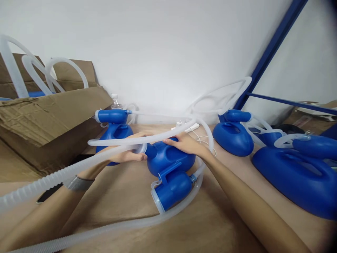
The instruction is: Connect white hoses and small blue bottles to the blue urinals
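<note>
A blue urinal bottle (171, 161) lies on its side on the table in front of me. My left hand (129, 154) is closed around the translucent white cap (142, 148) at the bottle's neck. On the upper side of the body, by the handle, my right hand (185, 143) grips the bottle, its fingers partly hidden. A blue cup-shaped funnel (175, 189) with a clear lid rests against the near side of the bottle. From its narrow end runs a white corrugated hose (147, 222). Another stretch of hose crosses in front of my left wrist.
An open cardboard box (52, 112) with hoses stands at left. Behind my left hand is another blue bottle (116, 130); more bottles (233, 138) sit at right. A power strip (192, 127), cables and a clear plastic bottle (115, 101) lie near the wall. A blue metal post (268, 56) rises at right.
</note>
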The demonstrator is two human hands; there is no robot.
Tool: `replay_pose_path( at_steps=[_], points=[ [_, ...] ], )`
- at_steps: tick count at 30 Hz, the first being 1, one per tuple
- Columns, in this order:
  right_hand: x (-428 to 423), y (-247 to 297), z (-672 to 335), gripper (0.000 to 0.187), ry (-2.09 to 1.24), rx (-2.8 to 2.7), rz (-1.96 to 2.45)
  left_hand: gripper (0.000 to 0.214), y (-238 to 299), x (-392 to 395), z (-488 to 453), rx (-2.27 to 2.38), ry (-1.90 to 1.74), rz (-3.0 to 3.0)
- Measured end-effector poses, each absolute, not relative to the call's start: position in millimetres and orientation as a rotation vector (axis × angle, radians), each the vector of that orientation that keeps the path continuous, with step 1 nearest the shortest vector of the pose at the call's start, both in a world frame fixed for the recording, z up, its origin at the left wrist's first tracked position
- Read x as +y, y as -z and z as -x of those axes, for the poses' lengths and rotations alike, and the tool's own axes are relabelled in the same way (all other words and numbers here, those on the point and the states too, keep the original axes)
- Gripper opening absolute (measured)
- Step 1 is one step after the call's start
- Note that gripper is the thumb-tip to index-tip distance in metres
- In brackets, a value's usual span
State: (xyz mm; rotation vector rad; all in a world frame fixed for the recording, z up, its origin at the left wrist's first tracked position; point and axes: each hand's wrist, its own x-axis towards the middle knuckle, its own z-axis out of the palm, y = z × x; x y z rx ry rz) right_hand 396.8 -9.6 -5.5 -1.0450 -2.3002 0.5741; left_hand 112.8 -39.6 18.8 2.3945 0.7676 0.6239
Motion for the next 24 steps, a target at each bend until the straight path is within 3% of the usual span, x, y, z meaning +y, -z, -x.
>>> replay_pose_path(
  at_steps=[3,9,24],
  points=[
    [-12,2,-394,0.047,-0.578,-2.279,1.116,0.049,-25,-46,-121,0.777,-0.591,-2.401],
    [-20,-4,-385,0.047,-0.594,-2.226,1.291,0.032,-27,-52,-135,0.741,-0.807,-2.292],
    [-27,-11,-379,0.049,-0.639,-2.180,1.421,0.024,-23,-49,-135,0.719,-0.878,-2.208]
  ],
)
